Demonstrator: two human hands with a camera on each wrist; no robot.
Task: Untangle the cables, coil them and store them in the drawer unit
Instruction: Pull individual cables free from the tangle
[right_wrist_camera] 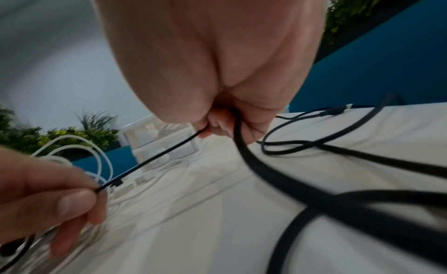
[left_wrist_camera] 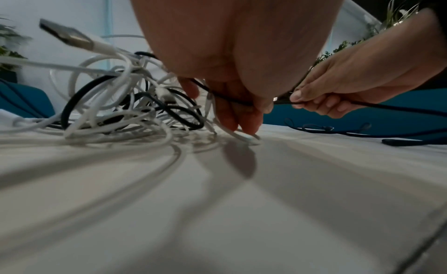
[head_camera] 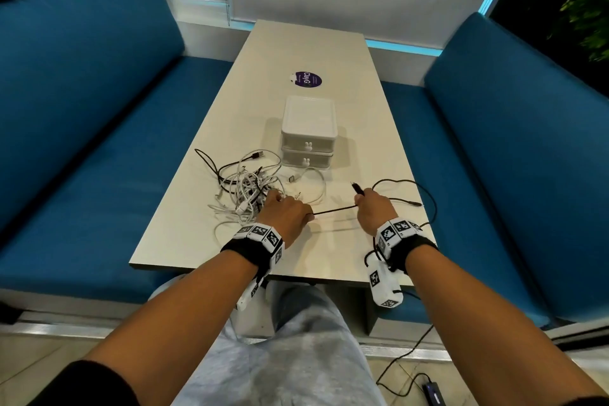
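— Benches, blue, along both sides; pale worktop between them, running away from the camera.
— On the worktop?
— White drawer unit near the middle, two drawers stacked, both closed. Round purple sticker just beyond it.
— Cables?
— Tangled pile of white and black cables left of the drawer unit, close in front of it, resting on the worktop. One black cable drawn out of the pile, stretched taut between both hands, then looping loose over the worktop on the right.
— Left hand?
— Beside the pile, thumb and fingers pinching the black cable; other fingertips down on a white cable.
— Right hand?
— Fist curled round the same black cable, plug end sticking out past the knuckles.
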